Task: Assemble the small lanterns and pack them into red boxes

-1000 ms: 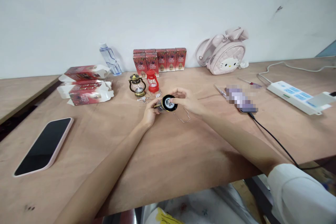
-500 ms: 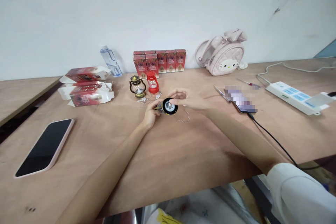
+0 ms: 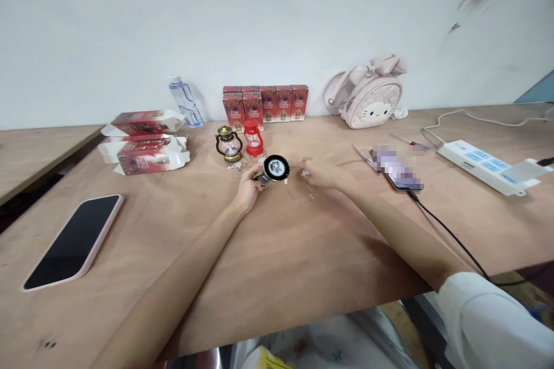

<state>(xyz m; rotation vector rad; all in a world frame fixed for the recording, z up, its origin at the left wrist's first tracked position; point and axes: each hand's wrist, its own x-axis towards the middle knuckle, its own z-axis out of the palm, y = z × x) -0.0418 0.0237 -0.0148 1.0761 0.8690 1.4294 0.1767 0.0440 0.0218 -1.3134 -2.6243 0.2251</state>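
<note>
My left hand [image 3: 250, 189] is closed around a small dark lantern [image 3: 262, 177], which is tilted so that its round black-rimmed base [image 3: 277, 168] faces me. Metal contacts show in the middle of that base. Just to the right, my right hand [image 3: 318, 174] is low over the table, fingers drawn together beside a small whitish piece; whether they pinch it is hard to see. A thin bent wire [image 3: 303, 203] lies below it. Behind my left hand stand a bronze lantern [image 3: 229, 145] and a red lantern [image 3: 253, 139], both upright, with small whitish bits [image 3: 236, 167] in front.
Several red boxes [image 3: 283, 104] stand by the wall, between a water bottle [image 3: 186, 102] and a pink bag [image 3: 374, 101]. Opened cartons [image 3: 149, 155] and a phone [image 3: 75, 242] lie left. Screwdrivers [image 3: 366, 157], a charging phone [image 3: 396, 170] and a power strip [image 3: 476, 164] are right.
My right hand has moved off the lantern's base to the right and down toward the table. The base, partly covered before, now shows fully; the left hand keeps its hold.
</note>
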